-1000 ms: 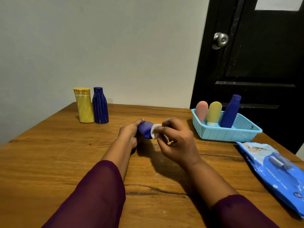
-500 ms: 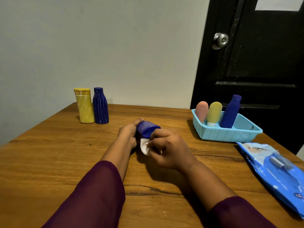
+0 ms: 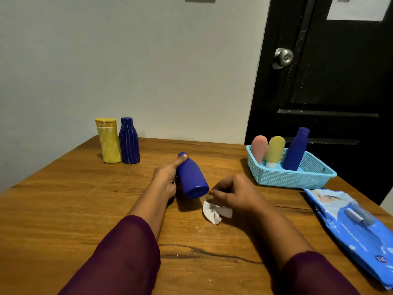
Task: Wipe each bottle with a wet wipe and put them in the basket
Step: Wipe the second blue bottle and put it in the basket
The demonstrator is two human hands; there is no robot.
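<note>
Your left hand (image 3: 164,179) has its grip wrapped round the blue bottle (image 3: 192,177), with the thumb laid along its side up toward the cap. The bottle is tilted, cap end pointing away from you and flat base toward you, raised just off the bench (image 3: 63,209) and well to the left of the basket (image 3: 287,180).

Your right hand (image 3: 236,193) is between that bottle and the basket. Its grip is slack, the fingers loosely curled with nothing between the fingertips. The wet wipe (image 3: 214,212) lies crumpled on the bench just under and in front of this hand; whether the hand touches it, you cannot tell from here.

The basket is light blue and sits at the bench's far right edge. Three bottles stand in it, leaning against its back wall: a pink bottle (image 3: 258,147), an olive bottle (image 3: 275,150) and a tall navy bottle (image 3: 295,150).

Far to the left of the basket, at the back of the bench by the wall, a yellow bottle (image 3: 108,143) and a striped bottle (image 3: 129,143) stand upright, touching. Just on your side of the basket lies the blue wipe pack (image 3: 350,226), flat on the bench. Behind the basket is a black door (image 3: 329,92).
</note>
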